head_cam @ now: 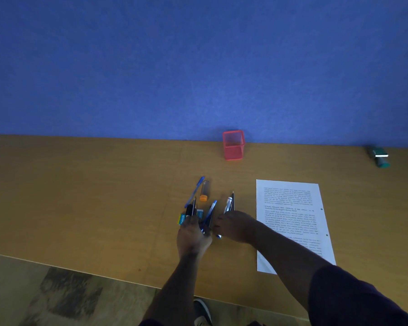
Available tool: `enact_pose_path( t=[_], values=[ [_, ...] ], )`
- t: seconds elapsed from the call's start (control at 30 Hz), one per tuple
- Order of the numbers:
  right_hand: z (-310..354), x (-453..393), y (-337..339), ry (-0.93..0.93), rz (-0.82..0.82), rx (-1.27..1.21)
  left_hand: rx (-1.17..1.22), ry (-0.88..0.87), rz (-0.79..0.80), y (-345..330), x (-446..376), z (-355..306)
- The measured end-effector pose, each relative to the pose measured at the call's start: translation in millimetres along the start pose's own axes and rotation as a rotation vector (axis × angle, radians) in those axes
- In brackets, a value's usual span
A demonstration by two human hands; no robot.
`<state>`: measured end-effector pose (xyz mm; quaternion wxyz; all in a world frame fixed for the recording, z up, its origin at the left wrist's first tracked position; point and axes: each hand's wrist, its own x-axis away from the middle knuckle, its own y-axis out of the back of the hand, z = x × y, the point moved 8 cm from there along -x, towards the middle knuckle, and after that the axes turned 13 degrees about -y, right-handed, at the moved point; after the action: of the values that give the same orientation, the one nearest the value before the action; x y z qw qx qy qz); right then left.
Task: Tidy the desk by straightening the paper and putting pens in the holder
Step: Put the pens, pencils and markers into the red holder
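Observation:
A pink mesh pen holder [233,145] stands empty at the back of the desk against the blue wall. A printed paper sheet [292,220] lies at the right, slightly skewed. Several pens lie bunched in the middle. My left hand [193,236] grips the blue pens [210,214], its fingertips by a black marker [189,210]. My right hand [236,227] curls over the lower ends of a white pen [228,203] and a pencil [232,199]. A loose blue pen [194,191] lies farther back.
An orange-capped clear tube [205,190], a yellow-blue eraser [181,219] and a small white eraser [199,212] lie among the pens. A green stamp-like object [380,157] sits at the far right by the wall. The desk's front edge [104,276] runs diagonally; a shoe [201,311] shows below.

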<state>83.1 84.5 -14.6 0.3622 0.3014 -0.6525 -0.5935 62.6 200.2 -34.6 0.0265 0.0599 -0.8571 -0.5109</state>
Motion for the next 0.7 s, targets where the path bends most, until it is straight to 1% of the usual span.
enact_pose_path(
  t=[0.07,0.13,0.2,0.3,0.4,0.47,0.57,0.63,0.7],
  values=[
    [0.5,4.8,9.1,0.053,-0.108,0.023,-0.002,-0.024,-0.029,3.4,-1.1,-3.6],
    [-4.2,10.3,22.1,0.052,-0.227,0.000,0.016,-0.047,-0.063,7.3,-3.7,-7.7],
    [-13.5,13.9,31.0,0.016,-0.255,-0.044,0.036,-0.089,-0.124,12.4,-6.9,-13.5],
    [-37.9,18.0,42.3,-0.125,-0.260,-0.190,0.023,-0.152,-0.215,21.1,-13.9,-26.7],
    [-66.7,21.2,54.6,-0.277,-0.280,-0.353,0.026,-0.199,-0.265,27.7,-27.6,-43.4],
    [-83.9,23.5,65.9,-0.355,-0.332,-0.415,0.042,-0.226,-0.268,31.6,-40.1,-56.8],
    [-110.3,27.1,81.2,-0.470,-0.472,-0.533,0.089,-0.290,-0.321,43.3,-58.4,-79.1],
    [-129.1,28.0,88.2,-0.565,-0.513,-0.644,0.132,-0.317,-0.336,51.5,-71.6,-91.8],
    [-145.0,27.5,95.6,-0.623,-0.557,-0.707,0.150,-0.329,-0.319,57.3,-86.8,-101.7]
  ],
)
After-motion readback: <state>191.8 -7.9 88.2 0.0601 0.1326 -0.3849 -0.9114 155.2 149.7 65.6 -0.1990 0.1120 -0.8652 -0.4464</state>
